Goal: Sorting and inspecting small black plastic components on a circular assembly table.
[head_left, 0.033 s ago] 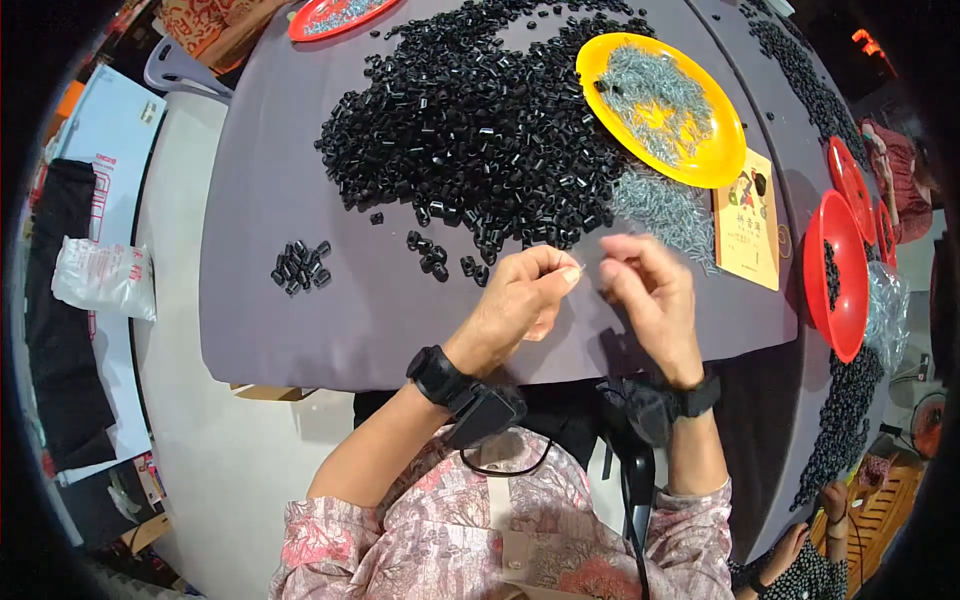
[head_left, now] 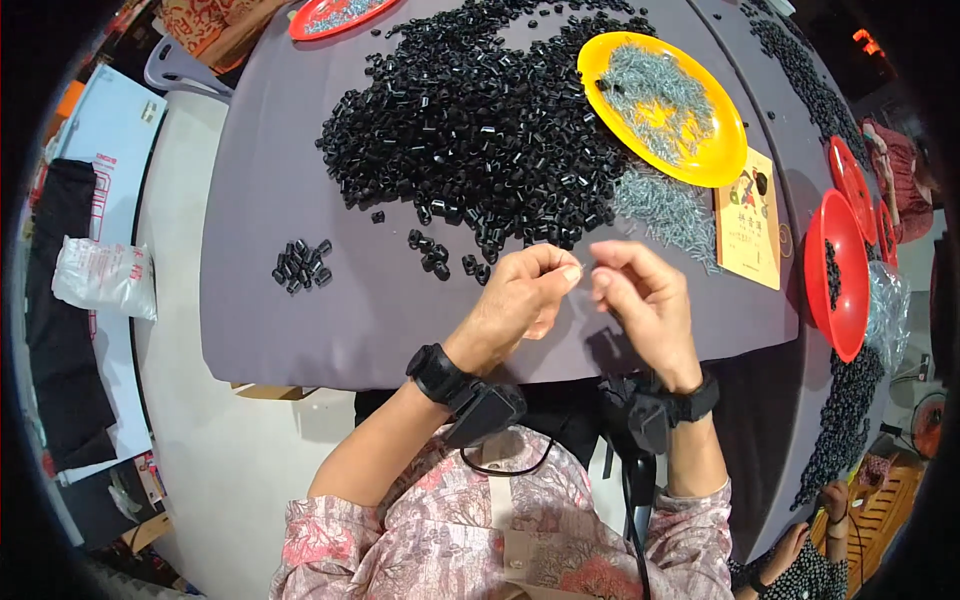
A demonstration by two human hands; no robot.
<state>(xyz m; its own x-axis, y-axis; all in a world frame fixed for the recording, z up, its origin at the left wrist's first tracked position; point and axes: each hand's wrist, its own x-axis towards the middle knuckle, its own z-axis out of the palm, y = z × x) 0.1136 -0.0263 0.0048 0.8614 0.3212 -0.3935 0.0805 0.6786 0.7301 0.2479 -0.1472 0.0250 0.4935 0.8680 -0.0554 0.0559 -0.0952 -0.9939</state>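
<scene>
Glossy black plastic cylinders [head_left: 470, 150] are lying in a broad heap on the smooth grey tablecloth [head_left: 380, 325]; a small black cluster [head_left: 303, 265] is sitting apart at left, perhaps the finished share, most seemingly remaining. The left hand [head_left: 515, 293] is pinching a tiny pale sliver [head_left: 583, 267]; the right hand [head_left: 648, 300] is curling its fingers nearby, holding what, I cannot tell.
</scene>
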